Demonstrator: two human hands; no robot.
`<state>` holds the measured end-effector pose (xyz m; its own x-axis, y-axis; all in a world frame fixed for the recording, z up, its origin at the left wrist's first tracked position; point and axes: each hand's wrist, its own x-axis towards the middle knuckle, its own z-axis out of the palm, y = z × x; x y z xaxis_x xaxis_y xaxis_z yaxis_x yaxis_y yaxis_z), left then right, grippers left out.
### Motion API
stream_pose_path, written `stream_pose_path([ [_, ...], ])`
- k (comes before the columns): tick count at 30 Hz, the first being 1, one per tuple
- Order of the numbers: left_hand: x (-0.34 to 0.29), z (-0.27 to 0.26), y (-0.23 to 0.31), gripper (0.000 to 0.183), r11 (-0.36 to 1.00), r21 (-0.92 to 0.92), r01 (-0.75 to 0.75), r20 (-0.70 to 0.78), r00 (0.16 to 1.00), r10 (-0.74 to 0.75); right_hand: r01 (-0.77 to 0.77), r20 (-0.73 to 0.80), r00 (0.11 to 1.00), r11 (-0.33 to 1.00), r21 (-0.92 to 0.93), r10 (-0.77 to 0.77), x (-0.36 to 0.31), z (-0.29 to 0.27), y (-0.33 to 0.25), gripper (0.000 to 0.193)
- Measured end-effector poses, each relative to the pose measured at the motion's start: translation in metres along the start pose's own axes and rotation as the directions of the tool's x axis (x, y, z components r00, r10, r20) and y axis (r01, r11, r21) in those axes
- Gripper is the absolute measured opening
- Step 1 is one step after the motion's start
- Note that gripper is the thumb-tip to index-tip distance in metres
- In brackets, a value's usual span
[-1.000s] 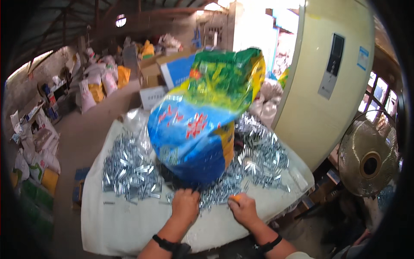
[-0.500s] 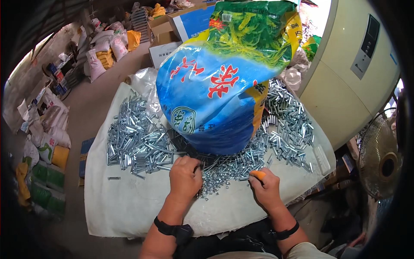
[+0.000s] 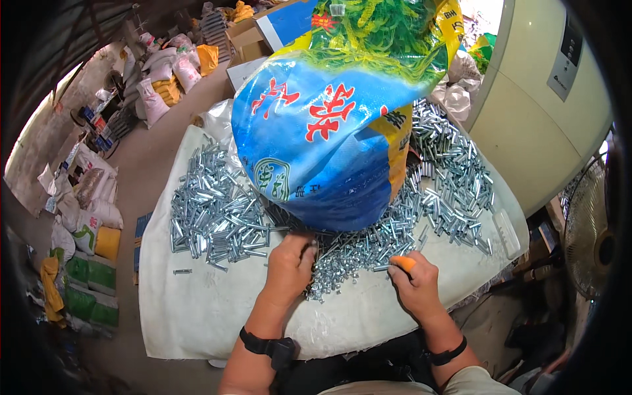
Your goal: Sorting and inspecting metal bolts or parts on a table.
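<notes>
My left hand [image 3: 289,266] is closed at the near edge of the metal heap, beside small silvery nuts [image 3: 329,280]. Its fingertips are partly hidden, so what they pinch cannot be made out. To the right, my right hand [image 3: 416,283] is closed, with an orange cover [image 3: 403,263] on one finger. A short shiny metal pin [image 3: 381,268] sticks out leftward from its fingertips. Ahead of both hands, a large blue, green and yellow sack [image 3: 316,151] stands over the heap. Loose metal pins lie piled at its left [image 3: 217,210] and right [image 3: 454,191].
A pale cloth [image 3: 197,316] covers the work surface, with a single pin [image 3: 182,271] at its left. A clear plastic tray [image 3: 505,234] lies near the right edge. Beyond are a cream cabinet [image 3: 526,131], a fan [image 3: 596,243], cartons [image 3: 283,29] and stacked sacks [image 3: 99,270].
The whole view has shifted slightly, moving the cloth and piles a little rightward in the picture. Both hands remain closed near the same spots, and the pin at my right fingertips shows more clearly.
</notes>
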<state>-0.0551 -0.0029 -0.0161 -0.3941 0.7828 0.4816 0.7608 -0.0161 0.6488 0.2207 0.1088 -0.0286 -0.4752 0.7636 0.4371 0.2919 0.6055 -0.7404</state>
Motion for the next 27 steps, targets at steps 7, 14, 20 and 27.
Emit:
stream_pose_path([
  [7,0.004,-0.039,-0.01,0.008,0.971,-0.04,0.236,0.039,0.971,-0.234,-0.026,0.014,1.0,0.999,0.036,0.026,-0.002,-0.002,-0.004,0.015],
  [14,0.002,-0.057,-0.002,0.014,0.959,0.076,0.275,0.356,0.89,-0.283,-0.047,0.009,0.999,0.999,0.009,0.047,-0.001,-0.004,-0.005,0.015],
  [20,0.0,-0.066,-0.012,0.016,0.952,0.227,0.206,0.099,0.967,-0.233,-0.071,0.019,0.997,0.997,0.023,0.07,0.0,-0.001,-0.006,0.015],
  [27,-0.001,-0.067,-0.022,0.012,0.94,0.276,0.203,0.136,0.959,-0.247,-0.069,0.011,0.998,0.998,0.011,0.069,-0.002,-0.001,-0.005,0.014],
])
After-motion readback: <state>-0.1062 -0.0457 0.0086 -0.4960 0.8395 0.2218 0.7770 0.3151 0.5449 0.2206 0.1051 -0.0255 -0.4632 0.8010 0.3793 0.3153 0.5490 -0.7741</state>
